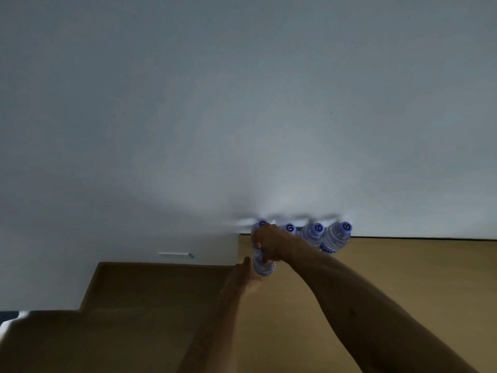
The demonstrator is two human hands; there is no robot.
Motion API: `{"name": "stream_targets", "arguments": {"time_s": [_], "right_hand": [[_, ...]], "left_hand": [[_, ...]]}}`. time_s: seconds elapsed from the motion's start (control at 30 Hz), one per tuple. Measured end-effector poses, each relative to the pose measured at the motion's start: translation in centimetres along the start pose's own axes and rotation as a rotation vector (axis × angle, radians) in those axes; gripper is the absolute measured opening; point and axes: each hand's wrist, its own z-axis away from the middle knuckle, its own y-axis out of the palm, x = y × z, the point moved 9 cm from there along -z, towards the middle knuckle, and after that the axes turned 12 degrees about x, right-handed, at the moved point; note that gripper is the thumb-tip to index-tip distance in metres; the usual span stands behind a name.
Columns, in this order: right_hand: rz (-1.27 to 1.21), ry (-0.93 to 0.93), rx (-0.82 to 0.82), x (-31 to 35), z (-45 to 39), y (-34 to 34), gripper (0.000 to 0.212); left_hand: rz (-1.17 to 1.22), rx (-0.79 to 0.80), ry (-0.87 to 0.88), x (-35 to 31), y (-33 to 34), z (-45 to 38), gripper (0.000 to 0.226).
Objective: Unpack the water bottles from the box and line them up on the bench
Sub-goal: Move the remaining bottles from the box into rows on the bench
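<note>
Several clear water bottles with blue caps stand in a row at the back of the wooden bench (403, 278), against the wall; the right-hand one (336, 239) is plainest. My right hand (269, 246) grips a water bottle (265, 267) at the left end of the row, with its lower part showing under my fingers. A blue cap (262, 224) shows just above that hand; I cannot tell whether it belongs to the held bottle. My left hand (246, 274) reaches up beside the bottle's base, fingers fairly straight, touching or nearly touching it. The box is out of view.
The bench's left edge (238, 249) runs right beside the held bottle. Beyond it lies a lower, darker wooden level (161, 286). A plain grey wall (242, 103) fills the upper view, with a small white fitting (174, 254) low on it. The light is dim.
</note>
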Motion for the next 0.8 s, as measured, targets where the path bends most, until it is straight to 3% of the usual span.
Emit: {"name": "stream_targets", "arguments": {"time_s": [0.4,0.63,0.8], "right_hand": [[0.036,0.014,-0.021,0.3,0.1,-0.2,0.022],[-0.110,0.034,-0.015,-0.9,0.5,-0.1,0.024],[-0.311,0.109,-0.092,-2.3,1.0,-1.1,0.045]], "left_hand": [[0.154,-0.029,0.049,-0.4,-0.3,-0.2,0.044],[0.150,-0.001,0.100,-1.4,0.0,-1.1,0.048],[0.069,-0.016,0.103,-1.0,-0.9,-0.5,0.049]]}}
